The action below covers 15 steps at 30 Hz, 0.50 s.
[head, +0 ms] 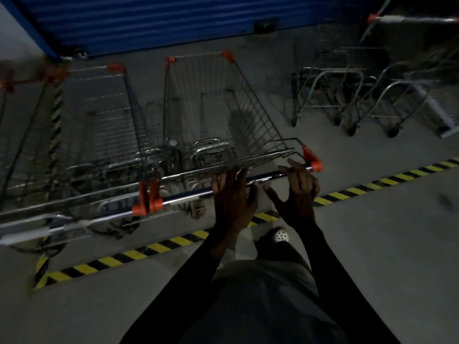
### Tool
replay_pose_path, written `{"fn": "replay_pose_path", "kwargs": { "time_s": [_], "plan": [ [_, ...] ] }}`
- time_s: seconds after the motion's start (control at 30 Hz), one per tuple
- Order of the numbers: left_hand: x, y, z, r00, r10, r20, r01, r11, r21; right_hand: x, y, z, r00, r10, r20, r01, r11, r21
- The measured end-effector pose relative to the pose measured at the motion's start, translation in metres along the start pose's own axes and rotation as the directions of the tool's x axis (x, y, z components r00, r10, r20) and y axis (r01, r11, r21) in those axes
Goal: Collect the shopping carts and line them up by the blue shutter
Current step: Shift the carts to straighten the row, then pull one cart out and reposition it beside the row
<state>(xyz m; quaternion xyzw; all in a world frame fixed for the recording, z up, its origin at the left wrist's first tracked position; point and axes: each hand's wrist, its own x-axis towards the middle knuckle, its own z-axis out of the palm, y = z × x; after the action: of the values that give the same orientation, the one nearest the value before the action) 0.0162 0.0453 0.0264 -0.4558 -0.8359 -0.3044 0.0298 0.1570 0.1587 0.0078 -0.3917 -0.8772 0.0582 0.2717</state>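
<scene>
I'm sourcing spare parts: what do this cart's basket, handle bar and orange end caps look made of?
Basket: thin metal wire, dull silver; the open welded-looking grid shows it. Handle bar: metal tube, probably chromed, given its bright glints. Orange end caps: likely moulded plastic, from the solid, matte colour.

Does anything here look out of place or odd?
Yes: the carts on the right stand apart from the row by the shutter, and seem turned sideways to it rather than lined up.
</scene>
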Motion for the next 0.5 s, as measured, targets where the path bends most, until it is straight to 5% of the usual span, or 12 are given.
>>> {"fn": "replay_pose_path", "kwargs": {
  "time_s": [0.23, 0.5],
  "plan": [
    [0.054, 0.073, 0.053, 0.987, 0.125, 0.101, -0.121, 0.992, -0.042, 0.019, 0.081, -0.025, 0.984, 0.154, -0.093, -0.149, 0.987, 0.055],
    [0.128, 0.19, 0.159, 0.964, 0.196, 0.18, -0.156, 0.964, -0.215, 0.056, 0.219, -0.068, 0.913, 0.404, 0.054, -0.407, 0.897, 0.175]
  ]
}}
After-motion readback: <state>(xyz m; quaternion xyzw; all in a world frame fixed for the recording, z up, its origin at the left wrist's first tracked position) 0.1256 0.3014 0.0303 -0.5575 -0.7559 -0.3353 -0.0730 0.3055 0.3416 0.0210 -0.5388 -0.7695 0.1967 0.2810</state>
